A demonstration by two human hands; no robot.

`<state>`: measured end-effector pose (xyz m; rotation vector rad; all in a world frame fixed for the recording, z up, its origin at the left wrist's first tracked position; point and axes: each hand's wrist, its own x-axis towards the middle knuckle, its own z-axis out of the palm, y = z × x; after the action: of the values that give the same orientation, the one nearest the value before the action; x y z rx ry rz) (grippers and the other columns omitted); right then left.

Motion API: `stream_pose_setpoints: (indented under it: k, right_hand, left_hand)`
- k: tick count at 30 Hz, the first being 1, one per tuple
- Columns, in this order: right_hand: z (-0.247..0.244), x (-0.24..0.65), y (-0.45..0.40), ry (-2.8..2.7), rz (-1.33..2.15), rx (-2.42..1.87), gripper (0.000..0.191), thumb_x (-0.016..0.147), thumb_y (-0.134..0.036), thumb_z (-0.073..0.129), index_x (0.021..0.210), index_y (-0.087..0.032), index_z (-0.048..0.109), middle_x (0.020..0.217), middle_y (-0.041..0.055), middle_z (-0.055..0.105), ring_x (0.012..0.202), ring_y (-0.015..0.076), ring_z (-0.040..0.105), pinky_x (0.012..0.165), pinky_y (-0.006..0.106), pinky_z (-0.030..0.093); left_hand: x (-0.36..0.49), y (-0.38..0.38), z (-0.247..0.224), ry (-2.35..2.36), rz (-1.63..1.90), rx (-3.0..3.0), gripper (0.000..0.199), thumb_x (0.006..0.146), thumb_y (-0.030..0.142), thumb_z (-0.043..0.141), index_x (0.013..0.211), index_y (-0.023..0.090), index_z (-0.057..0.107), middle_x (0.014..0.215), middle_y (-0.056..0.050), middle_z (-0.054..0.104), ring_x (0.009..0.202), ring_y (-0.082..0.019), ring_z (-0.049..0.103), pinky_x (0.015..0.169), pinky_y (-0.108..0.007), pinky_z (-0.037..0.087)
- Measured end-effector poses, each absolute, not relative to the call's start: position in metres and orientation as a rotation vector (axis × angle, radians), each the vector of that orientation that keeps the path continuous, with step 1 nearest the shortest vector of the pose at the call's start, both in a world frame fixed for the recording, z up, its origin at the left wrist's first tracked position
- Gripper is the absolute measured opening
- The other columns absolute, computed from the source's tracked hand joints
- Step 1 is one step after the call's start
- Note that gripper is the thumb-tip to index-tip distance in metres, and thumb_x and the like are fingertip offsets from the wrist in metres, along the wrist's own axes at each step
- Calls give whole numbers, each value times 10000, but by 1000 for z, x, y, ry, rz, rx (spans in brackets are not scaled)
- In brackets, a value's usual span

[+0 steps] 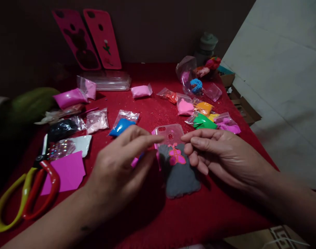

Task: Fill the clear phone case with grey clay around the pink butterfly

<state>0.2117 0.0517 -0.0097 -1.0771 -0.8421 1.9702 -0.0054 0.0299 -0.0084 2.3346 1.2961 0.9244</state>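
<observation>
Red cloth table (214, 214) | dark wall (158, 34) | pale floor (284, 58) | hands (118, 162) (222, 155) flanking phone case (183, 180), fingers narrowed, hold unclear

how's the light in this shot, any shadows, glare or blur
Head view: dim, upper left nearly black, floor brighter; head view: dark shadow on the red cloth near the left hand, glint on the red scissors handle; head view: left fingers look slightly soft.

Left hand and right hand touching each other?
Apart. In the head view, the decorated phone case shows through a plain gap between the fingertips of the left hand and the right hand.
</observation>
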Motion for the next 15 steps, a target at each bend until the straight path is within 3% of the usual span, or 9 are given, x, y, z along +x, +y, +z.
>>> stream_pose_setpoints:
  k: [4,7,12,15]
  right_hand:
    - [-13,220,57,-880,1930,-1151,150,860,-279,639,843,-136,683,689,22,637,513,82,573,415,163,432]
    - [-20,222,57,-1132,1809,-1281,150,854,-305,640,873,-156,648,681,2,613,514,86,547,441,186,432]
    - [-26,221,57,-1577,1301,-1328,154,876,-268,589,987,-168,625,925,49,663,833,165,631,743,300,512]
    - [-21,220,63,-1728,1121,-1283,151,884,-206,531,994,-162,624,998,65,663,916,188,624,815,334,495]
  left_hand:
    - [-16,45,-11,1443,770,2461,134,882,114,569,859,145,697,803,-32,626,710,-144,602,641,-269,464]
    - [-18,49,-23,1422,606,2555,155,900,158,561,833,165,701,790,-34,625,726,-175,604,648,-303,470]
    - [-16,51,-37,1472,492,2596,157,918,177,537,954,169,690,894,-71,635,839,-232,608,741,-385,499]
    - [-15,55,-38,1495,538,2668,168,923,159,519,973,117,673,905,-104,622,842,-244,590,755,-411,502]
